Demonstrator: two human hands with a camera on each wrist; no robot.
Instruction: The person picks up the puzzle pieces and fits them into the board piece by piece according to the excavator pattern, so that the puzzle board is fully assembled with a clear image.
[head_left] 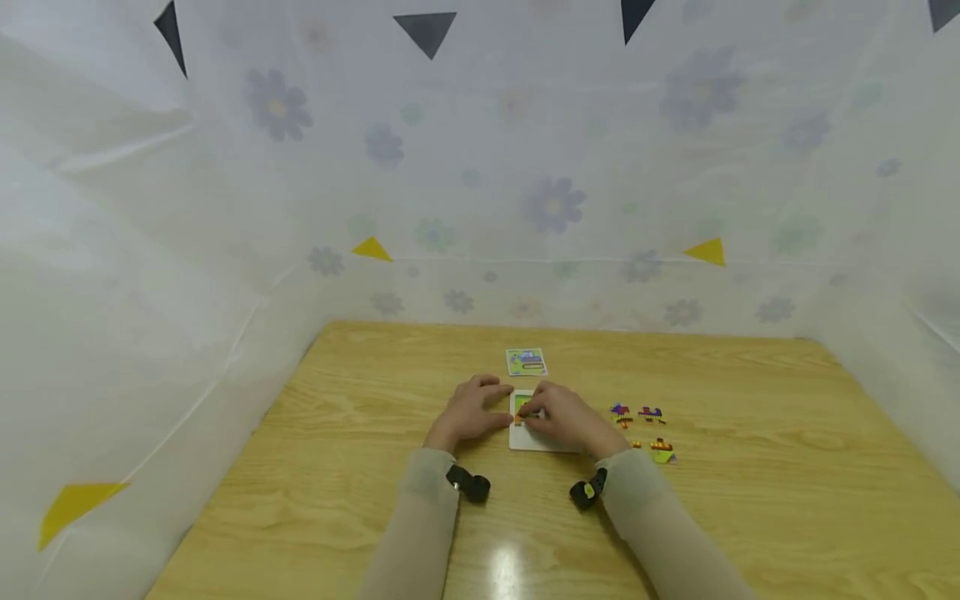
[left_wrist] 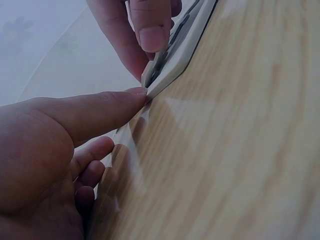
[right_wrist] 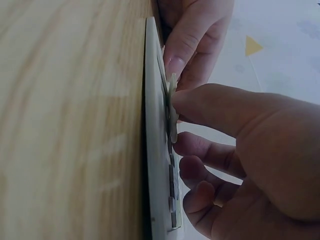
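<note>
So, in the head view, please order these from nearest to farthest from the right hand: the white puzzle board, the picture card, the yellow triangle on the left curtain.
Measured from the right hand:
1. White puzzle board: directly under the hand, its fingers on a piece there.
2. Picture card: just behind the board, toward the back of the table.
3. Yellow triangle: far left, on the curtain.
</note>
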